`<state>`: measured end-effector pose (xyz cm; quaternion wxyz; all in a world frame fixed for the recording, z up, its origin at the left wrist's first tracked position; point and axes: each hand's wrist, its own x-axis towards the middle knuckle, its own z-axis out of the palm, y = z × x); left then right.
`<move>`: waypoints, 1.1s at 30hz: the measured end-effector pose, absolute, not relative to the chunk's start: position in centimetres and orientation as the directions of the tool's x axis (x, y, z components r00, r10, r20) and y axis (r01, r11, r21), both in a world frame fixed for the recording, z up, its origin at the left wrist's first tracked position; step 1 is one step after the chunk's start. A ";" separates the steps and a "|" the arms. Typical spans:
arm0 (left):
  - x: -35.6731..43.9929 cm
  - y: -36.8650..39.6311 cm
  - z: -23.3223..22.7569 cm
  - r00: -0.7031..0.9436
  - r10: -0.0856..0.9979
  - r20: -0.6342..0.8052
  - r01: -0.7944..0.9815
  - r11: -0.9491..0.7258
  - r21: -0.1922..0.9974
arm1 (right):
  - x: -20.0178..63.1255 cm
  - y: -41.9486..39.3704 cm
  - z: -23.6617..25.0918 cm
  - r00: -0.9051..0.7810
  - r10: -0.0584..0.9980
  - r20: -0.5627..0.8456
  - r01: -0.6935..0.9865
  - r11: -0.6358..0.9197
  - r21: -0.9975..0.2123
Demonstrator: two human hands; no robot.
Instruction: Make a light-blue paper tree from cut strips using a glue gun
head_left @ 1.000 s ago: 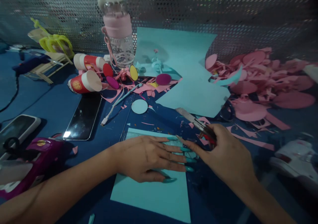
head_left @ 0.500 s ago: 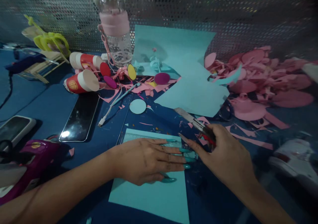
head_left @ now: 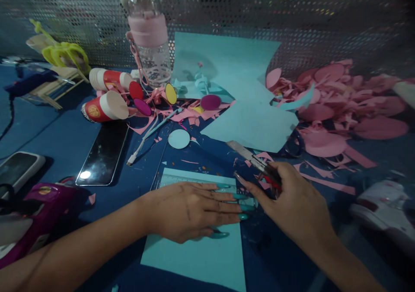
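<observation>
Light blue sheet (head_left: 207, 257): lies flat on the blue surface (head_left: 58, 145) at the near edge, in front of the person, with a clear ruler (head_left: 181, 180) laid across its far end.
Left hand (head_left: 191, 207): spread flat, palm down, fingers stretched out; it presses ruler and sheet together and grips nothing.
Craft knife (head_left: 251, 158): blade points away and to the left, just past the sheet's far right corner, not on the paper.
Right hand (head_left: 292, 201): closed around the craft knife's handle, forefinger extended toward the left fingertips at the ruler's right end.
Doing this step well: my judgement is that the flat hand should keep even weight along the ruler so neither it nor the sheet slips, fingertips kept back from the cutting edge, and the blade drawn along the ruler at a low angle in one steady pass.
Paper cups (head_left: 103, 97): two red-and-white ones lie on their sides at far left; I cannot tell what, if anything, is inside.
Water bottle (head_left: 151, 37): clear body, pink band, upright against the perforated back wall (head_left: 324, 15); contents cannot be made out.
Pink offcuts (head_left: 340, 97): heaped loose on the surface at far right, in no container.
</observation>
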<state>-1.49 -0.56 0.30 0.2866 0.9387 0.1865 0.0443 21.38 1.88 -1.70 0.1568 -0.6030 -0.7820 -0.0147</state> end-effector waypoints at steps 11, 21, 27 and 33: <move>-1.5 -0.6 0.4 0.930 0.367 -0.004 0.313 -0.785 0.535 | 21.3 1.9 -1.6 -0.219 0.944 0.247 0.949 0.265 -0.172; -1.5 -0.6 0.3 0.931 0.365 -0.010 0.316 -0.791 0.523 | 21.3 1.8 -1.6 -0.229 0.942 0.246 0.945 0.275 -0.176; -1.5 -0.6 0.3 0.931 0.365 -0.016 0.319 -0.789 0.525 | 21.3 1.9 -1.4 -0.223 0.942 0.249 0.948 0.270 -0.171; -1.5 -0.6 0.4 0.928 0.373 -0.009 0.320 -0.783 0.533 | 21.3 1.8 -1.5 -0.223 0.943 0.248 0.945 0.272 -0.184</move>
